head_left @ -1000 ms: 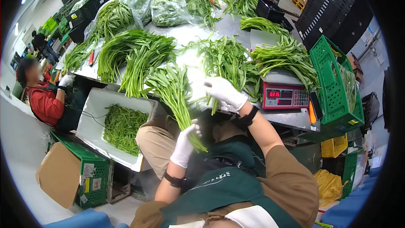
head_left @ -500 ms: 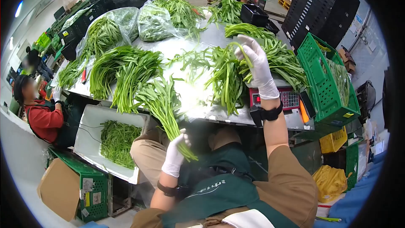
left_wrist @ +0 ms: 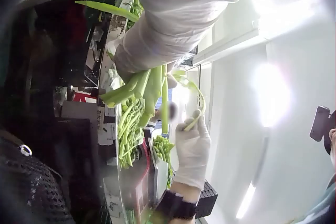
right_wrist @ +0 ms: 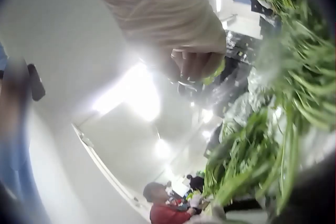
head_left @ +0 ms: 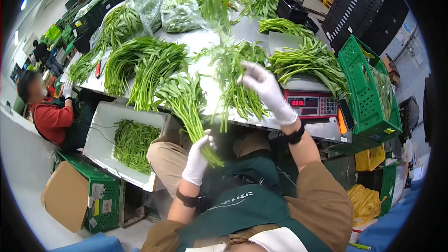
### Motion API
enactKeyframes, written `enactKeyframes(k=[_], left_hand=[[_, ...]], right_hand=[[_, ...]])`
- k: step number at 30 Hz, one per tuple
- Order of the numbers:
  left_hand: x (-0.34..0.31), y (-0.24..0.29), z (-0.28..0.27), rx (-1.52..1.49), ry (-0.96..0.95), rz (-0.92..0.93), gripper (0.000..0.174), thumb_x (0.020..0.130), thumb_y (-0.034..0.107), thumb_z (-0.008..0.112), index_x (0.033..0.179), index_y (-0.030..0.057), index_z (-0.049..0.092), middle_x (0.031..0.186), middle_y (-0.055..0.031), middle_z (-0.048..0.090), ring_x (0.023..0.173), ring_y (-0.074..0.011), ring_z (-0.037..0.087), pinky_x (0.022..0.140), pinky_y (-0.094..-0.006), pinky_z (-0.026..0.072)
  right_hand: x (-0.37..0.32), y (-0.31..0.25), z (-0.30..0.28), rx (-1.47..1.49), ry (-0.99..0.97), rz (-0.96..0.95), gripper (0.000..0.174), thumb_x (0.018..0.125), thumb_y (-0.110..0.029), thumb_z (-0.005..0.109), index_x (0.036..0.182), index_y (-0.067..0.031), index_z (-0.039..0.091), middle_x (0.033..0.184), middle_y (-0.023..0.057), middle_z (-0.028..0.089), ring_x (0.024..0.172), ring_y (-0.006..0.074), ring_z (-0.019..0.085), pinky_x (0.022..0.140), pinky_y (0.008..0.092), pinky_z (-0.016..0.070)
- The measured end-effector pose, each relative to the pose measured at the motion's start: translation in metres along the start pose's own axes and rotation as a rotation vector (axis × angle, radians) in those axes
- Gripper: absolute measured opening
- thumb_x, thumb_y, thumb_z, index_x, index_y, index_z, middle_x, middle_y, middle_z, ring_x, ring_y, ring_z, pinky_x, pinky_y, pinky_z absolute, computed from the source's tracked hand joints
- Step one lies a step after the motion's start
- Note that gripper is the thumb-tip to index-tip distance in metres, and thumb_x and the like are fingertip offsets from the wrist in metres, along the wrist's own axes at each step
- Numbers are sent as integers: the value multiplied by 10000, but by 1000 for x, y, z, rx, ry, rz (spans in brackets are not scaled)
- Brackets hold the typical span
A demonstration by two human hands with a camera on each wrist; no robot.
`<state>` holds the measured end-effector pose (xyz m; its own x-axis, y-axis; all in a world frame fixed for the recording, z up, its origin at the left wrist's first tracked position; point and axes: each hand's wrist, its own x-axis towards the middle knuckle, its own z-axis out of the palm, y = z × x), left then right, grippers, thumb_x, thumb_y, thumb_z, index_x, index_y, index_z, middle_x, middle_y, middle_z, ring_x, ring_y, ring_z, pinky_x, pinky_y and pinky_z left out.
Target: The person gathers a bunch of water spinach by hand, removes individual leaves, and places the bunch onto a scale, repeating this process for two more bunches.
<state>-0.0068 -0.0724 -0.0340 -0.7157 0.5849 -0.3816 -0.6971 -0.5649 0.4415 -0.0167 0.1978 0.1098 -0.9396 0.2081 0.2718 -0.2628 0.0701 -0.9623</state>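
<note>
Gloved fingers of the left hand (head_left: 198, 158) grip the stem ends of a leafy green bunch (head_left: 189, 107), its leaves reaching up onto the table edge. To the right and higher, the right hand (head_left: 268, 88) is over loose greens (head_left: 245, 102). The left wrist view shows the right hand (left_wrist: 191, 153) pinching a thin curved stem (left_wrist: 201, 100), while the left hand (left_wrist: 163, 29) holds several thick stems (left_wrist: 152, 90). A bit of green (right_wrist: 215, 71) shows at the fingertips of the right hand (right_wrist: 173, 29) in the right wrist view.
Piles of greens (head_left: 151, 60) and filled plastic bags (head_left: 179, 11) lie on the metal table. Greens rest on a red scale (head_left: 310, 105) reading 0.315. A white bin (head_left: 98, 133) stands left, a green crate (head_left: 359, 84) right. Other people (head_left: 51, 116) work around the table.
My right hand moved up and right among the greens by the scale, then back left with a stem pinched. The left hand keeps its grip on the bunch. The head view has shifted slightly.
</note>
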Motion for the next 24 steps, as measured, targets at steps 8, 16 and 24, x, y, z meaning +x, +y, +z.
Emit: enactKeyframes(k=[8,16,24], left_hand=[[0,-4,-5,34,-60,34,397,947,184,589,1304,22,526,1188,-110,638,1063,-205,623,911,-347,516],[-5,-2,0,126,-14,88,365,929,160,639,1257,28,549,1110,-117,660,1067,-229,627,937,-367,510],[-9,4,-1,234,177,85,299,881,239,726,1089,54,617,928,-48,651,860,-152,631,785,-302,511]], right_hand=[[-133,71,93,79,-166,319,434,907,-109,641,1323,-20,556,1166,77,655,1028,120,602,951,291,464],[-130,79,91,-757,-278,-246,347,829,-73,690,1173,-81,644,815,60,629,695,211,584,694,332,477],[-119,59,96,-675,-340,-92,332,843,-184,690,1156,-90,630,881,87,633,778,284,618,726,357,502]])
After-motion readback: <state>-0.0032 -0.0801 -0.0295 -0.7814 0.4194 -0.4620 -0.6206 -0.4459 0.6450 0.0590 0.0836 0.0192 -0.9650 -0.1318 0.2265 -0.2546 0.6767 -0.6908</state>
